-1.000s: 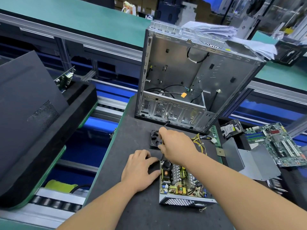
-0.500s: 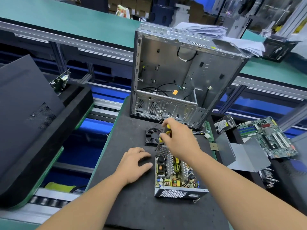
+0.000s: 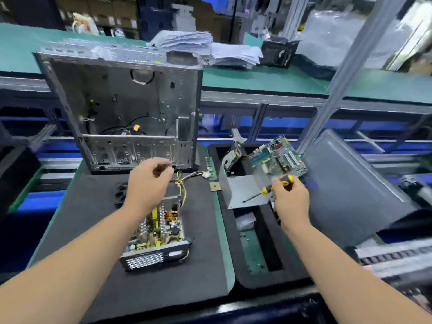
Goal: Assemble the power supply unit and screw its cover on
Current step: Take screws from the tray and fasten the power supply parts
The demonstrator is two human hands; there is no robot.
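- Gripping a screwdriver (image 3: 268,189) by its yellow-and-black handle, the right hand (image 3: 290,202) sits right of centre in the head view, fingers curled round the handle, the dark shaft pointing down-left over a bent grey metal cover (image 3: 243,191).
- Left hand (image 3: 147,183), centre frame, hovers above the far end of the power supply unit (image 3: 156,235); its fingers are curled with thumb and fingertips drawn together, and whether they pinch anything small I cannot tell.
- Power supply unit lies open on the black foam mat (image 3: 93,230) at lower centre, circuit board exposed, perforated end panel toward the camera, yellow and black wires (image 3: 184,181) trailing from its far end.
- Behind it, upper left of centre, an empty computer case (image 3: 121,108) stands on the mat with its open side facing the camera.
- Metal cover rests in a black tray (image 3: 257,272) right of the mat, with a green motherboard (image 3: 278,157) propped just behind it.
- Stacked papers (image 3: 205,50) lie on the green bench at the top.
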